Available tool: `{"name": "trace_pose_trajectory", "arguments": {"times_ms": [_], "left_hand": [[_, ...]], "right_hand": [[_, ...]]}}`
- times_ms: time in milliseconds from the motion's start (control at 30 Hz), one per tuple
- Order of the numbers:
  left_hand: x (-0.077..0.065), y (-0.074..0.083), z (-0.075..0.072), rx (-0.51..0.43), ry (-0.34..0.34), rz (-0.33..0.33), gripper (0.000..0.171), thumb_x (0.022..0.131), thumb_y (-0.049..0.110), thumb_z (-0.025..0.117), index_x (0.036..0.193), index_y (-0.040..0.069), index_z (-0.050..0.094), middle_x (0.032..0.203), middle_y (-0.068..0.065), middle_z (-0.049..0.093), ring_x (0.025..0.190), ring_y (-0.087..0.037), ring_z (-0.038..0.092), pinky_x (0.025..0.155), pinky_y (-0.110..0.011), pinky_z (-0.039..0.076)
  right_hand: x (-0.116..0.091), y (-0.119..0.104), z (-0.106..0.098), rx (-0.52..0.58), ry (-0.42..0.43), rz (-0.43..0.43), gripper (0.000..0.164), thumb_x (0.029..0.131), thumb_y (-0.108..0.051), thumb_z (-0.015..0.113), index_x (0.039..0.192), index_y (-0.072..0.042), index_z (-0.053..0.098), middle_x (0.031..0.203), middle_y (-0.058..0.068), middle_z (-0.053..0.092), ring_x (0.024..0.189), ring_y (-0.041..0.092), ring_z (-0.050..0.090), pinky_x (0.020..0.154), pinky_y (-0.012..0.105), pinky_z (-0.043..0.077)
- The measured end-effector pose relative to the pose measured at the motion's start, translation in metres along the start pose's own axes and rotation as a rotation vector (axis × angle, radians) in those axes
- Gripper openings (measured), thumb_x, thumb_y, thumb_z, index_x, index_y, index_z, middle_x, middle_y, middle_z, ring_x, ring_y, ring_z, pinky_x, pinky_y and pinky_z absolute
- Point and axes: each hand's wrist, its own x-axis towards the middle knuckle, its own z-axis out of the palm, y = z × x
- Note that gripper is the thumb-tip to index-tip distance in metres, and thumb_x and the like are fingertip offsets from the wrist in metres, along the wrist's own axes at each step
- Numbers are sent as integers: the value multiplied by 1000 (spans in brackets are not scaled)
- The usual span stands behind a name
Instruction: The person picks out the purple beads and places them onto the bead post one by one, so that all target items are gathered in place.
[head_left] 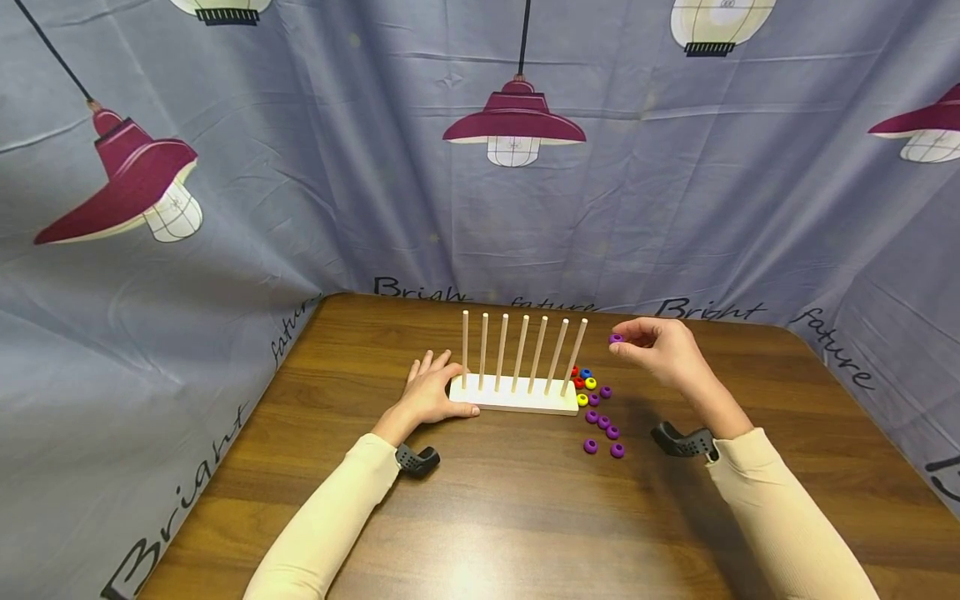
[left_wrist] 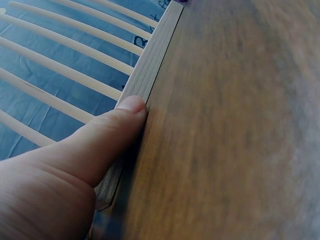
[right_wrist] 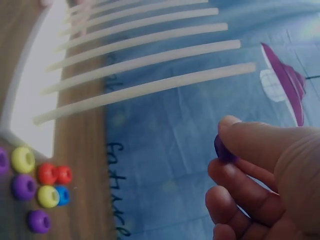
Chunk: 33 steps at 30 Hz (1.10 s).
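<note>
Bead (right_wrist: 224, 151) partly hidden; fingers (right_wrist: 239, 181) pinch it

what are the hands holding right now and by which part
The right hand pinches a purple bead by its outer edge. The left hand grips the peg stand by the left end of its base, thumb along the front.

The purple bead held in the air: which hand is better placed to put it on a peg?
Probably the right hand: it pinches the purple bead near the closest peg, while the left hand holds the opposite end of the rack.
</note>
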Motion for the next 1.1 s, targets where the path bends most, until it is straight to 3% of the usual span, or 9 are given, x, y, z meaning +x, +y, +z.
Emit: {"name": "trace_pose_trajectory", "arguments": {"times_ms": [433,1100], "left_hand": [[0,1,-1,2,6,5,74,75,54,85,136,18,63,165,-21,33,156,-49,15,127,-63,8],[1,0,0,11,1,-2,74,75,55,84,136,19,63,166,-19,32,156,-49,15,128,-62,8]], "right_hand": [[19,-28,-14,65,5,-60,23,91,-20,78,108,-4,77,95,16,77,72,-6,63,65,13,51],[28,-42,-1,102,-56,-101,24,91,-15,77,111,-3,76,97,15,78,73,-2,64,66,16,53]]}}
